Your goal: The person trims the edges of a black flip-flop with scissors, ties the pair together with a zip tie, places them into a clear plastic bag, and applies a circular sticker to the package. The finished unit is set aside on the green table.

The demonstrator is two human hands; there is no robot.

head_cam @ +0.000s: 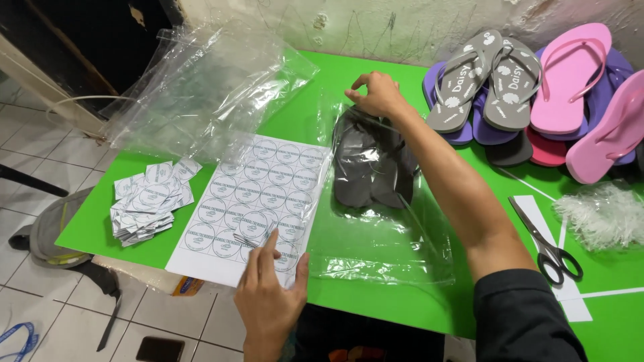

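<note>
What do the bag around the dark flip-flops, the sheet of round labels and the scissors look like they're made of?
The bag looks like thin clear plastic film: glossy, creased, see-through. The label sheet seems to be white matte paper, probably sticker stock. The scissors show shiny metal blades and dark handles, likely plastic.

Under the right hand (377,94), a glossy, crinkled clear plastic bag (382,234) over matt dark rubbery sandals (369,167) — beneath the left hand (268,295), a smooth white paper sticker sheet (258,194) — all on a smooth green table (402,302).
</note>
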